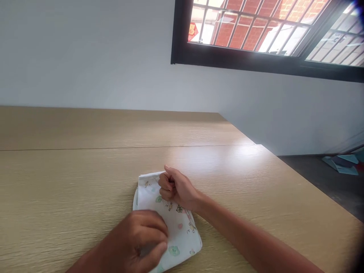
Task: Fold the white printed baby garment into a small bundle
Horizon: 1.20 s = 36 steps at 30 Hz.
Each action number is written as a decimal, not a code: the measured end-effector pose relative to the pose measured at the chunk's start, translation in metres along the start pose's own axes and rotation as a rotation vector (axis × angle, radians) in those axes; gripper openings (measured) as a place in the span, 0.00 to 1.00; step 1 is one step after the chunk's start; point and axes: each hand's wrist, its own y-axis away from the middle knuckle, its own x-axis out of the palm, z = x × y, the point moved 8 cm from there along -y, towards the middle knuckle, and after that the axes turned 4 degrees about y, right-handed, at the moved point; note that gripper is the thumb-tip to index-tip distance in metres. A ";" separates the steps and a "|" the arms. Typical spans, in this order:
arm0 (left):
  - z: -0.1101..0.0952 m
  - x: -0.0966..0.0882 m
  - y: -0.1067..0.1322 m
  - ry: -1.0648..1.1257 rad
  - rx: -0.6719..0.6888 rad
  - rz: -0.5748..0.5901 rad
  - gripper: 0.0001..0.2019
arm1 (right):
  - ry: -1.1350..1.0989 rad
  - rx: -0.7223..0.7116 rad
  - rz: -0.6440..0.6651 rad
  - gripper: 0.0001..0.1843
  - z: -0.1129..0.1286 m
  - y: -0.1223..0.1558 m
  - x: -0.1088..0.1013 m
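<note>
A folded white cloth (176, 235) printed with small green, pink and animal figures lies on the wooden table. Over its upper right part is my right hand (178, 188), curled into a fist with the thumb side up. No object shows in that fist. My left hand (148, 237) is above the cloth's lower left side, slightly blurred, its fingers bent in toward the thumb. Nothing can be seen held in it. Both hands cover parts of the cloth, and whether either one touches it is hard to make out.
The pale wooden table (71, 182) has a seam across it and an edge falling away on the right. Behind stands a grey-white wall (85, 53) with a barred, dark-framed window (244, 58). Flat bluish items (342, 163) lie on the floor at far right.
</note>
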 end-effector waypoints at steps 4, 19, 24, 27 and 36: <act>0.020 -0.004 0.001 -0.228 -0.069 0.030 0.13 | 0.001 0.006 0.004 0.29 0.001 0.001 0.000; -0.002 0.016 -0.005 -0.372 -0.052 0.130 0.10 | -0.007 -0.006 0.016 0.28 0.003 0.001 0.002; -0.015 0.023 -0.005 -0.370 0.029 0.233 0.06 | -0.026 -0.013 0.024 0.29 0.002 0.000 0.000; -0.007 0.019 -0.005 -0.364 -0.007 0.210 0.05 | -0.034 -0.009 0.023 0.29 0.002 0.000 0.000; 0.028 -0.003 0.002 -0.516 -0.134 -0.066 0.15 | -0.025 -0.018 0.031 0.28 0.002 -0.001 0.003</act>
